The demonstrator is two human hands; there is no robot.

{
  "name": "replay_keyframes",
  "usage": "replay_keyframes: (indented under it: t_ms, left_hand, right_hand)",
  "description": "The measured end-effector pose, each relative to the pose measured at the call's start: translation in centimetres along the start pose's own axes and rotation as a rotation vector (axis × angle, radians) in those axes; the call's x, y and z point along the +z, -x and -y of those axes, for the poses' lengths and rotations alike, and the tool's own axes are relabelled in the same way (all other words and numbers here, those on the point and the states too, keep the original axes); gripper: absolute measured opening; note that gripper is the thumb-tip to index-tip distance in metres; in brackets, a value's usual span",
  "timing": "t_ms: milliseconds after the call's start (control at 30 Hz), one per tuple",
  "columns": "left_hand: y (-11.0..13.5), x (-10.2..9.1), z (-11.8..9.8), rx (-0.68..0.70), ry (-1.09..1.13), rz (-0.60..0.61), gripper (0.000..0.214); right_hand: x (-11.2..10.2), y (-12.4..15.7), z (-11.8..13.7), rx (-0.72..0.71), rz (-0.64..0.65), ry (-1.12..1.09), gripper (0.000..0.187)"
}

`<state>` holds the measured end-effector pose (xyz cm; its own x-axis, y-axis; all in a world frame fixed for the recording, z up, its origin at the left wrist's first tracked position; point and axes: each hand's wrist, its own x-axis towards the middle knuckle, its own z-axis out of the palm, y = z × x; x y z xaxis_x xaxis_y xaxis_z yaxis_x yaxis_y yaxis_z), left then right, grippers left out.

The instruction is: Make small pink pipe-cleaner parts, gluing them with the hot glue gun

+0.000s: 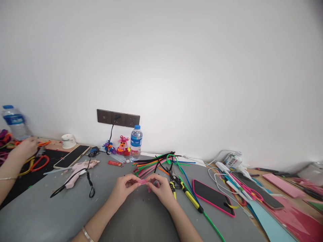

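Pink strip (143,182): while left grip (123,186) pinches one end, right grip (161,190) clamps the other.
Pliers (189,195): three o'clock from it.

Two bare hands meet above a gray mat (141,222), the left hand (126,185) and right hand (160,190) pinching a small pink piece (143,182) between their fingertips. A bracelet (87,234) circles the left wrist. Just beyond lies a bundle of colored fuzzy stems (148,166); beside the right hand are yellow-and-black pliers (190,197), then a phone in a pink case (212,196). Left of the hands lies a pink glue gun (72,181). Toward the white wall (202,84), a water bottle (136,144) stands upright near small colorful figures (122,147). At far left, another person's hand (28,148) reaches over orange and yellow items.
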<state>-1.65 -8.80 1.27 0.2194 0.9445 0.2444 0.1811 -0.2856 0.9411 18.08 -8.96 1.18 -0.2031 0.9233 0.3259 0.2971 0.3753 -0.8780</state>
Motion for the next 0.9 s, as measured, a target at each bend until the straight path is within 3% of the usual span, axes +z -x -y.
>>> replay_keyframes:
  t_ms: [900]
  left_hand:
    - [0.00,-0.01,0.37,-0.027,-0.027,0.032,0.018]
  right_hand:
    - [0.08,-0.02,0.26,0.014,-0.002,-0.002,0.007]
